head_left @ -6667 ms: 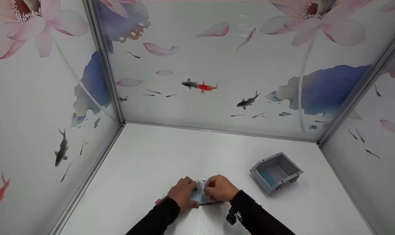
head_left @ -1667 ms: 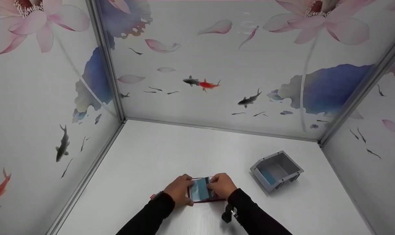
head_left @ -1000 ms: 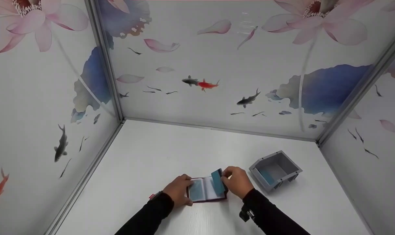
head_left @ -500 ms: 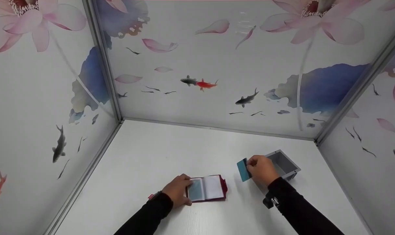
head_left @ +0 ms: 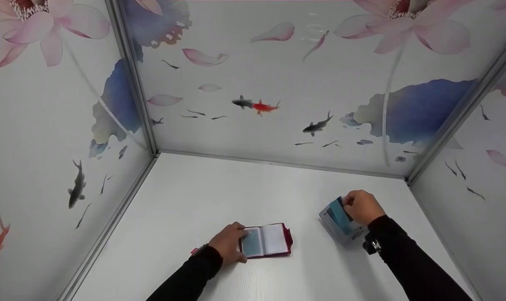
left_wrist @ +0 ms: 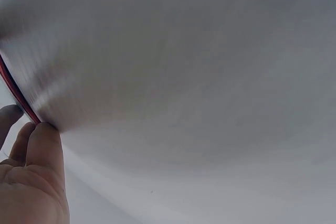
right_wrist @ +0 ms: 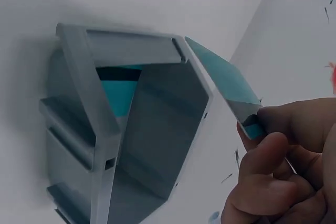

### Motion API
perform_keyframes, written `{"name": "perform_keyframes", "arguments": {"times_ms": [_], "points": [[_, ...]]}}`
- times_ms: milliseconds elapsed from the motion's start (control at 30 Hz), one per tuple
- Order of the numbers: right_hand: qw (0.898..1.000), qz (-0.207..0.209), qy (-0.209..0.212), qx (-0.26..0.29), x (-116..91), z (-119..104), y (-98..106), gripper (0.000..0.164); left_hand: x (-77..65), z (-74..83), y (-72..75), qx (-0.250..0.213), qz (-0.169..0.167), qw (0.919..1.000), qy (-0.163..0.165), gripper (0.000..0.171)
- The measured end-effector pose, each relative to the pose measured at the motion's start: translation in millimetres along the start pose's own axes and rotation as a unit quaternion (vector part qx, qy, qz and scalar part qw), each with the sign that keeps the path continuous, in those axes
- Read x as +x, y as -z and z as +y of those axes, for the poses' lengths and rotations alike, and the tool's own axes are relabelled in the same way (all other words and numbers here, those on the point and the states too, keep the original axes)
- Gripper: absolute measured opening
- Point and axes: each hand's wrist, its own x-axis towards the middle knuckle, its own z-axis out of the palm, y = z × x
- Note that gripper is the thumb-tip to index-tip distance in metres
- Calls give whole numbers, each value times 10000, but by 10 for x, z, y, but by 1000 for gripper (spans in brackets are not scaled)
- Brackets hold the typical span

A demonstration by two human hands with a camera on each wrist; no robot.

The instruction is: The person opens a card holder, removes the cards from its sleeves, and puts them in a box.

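An open card holder (head_left: 274, 240) with a dark red cover and clear sleeves lies on the table, a bluish card (head_left: 250, 242) showing in its left sleeve. At its left edge my left hand (head_left: 227, 243) grips it, thumb along the near side and fingers over the far part. Its red edge (left_wrist: 18, 94) meets the fingertips in the left wrist view. My right hand (head_left: 363, 207) pinches a teal card (head_left: 341, 216) with a dark stripe by one end, just over the grey bin (right_wrist: 100, 135). Inside that bin another teal card (right_wrist: 116, 97) shows.
White table top (head_left: 202, 188) surrounds the holder and bin. Printed panels with flowers and fish, such as the back wall (head_left: 269, 138), enclose the table on the left, far side and right.
My right hand has drawn the teal card out of the holder's right sleeve and carried it right, to above the bin. The left hand stays at the holder's left edge.
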Motion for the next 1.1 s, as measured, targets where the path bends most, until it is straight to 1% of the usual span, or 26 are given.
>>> {"name": "perform_keyframes", "arguments": {"times_ms": [167,333,533,733,900,1000,1100], "points": [[9998,-53,-100,-154,45,144,33,6,4,-2,8,-31,-18,10000,9,81],[9990,-90,-35,-445,95,266,30,7,11,5,-1,-102,-75,9998,142,82],[9976,-293,-132,-610,182,356,-28,14,4,24,2,-122,-123,9996,207,81],[9961,-614,-237,-595,259,352,-112,19,7,24,0,-24,-122,9998,157,82],[9937,-869,-64,-702,316,299,-144,22,-2,36,13,3,-60,9999,142,81],[9923,-1001,53,-726,324,274,-150,26,-6,32,9,2,-53,9999,130,81],[9907,-1104,81,-787,322,243,-144,31,-16,38,20,-4,-12,10000,54,79]]}}
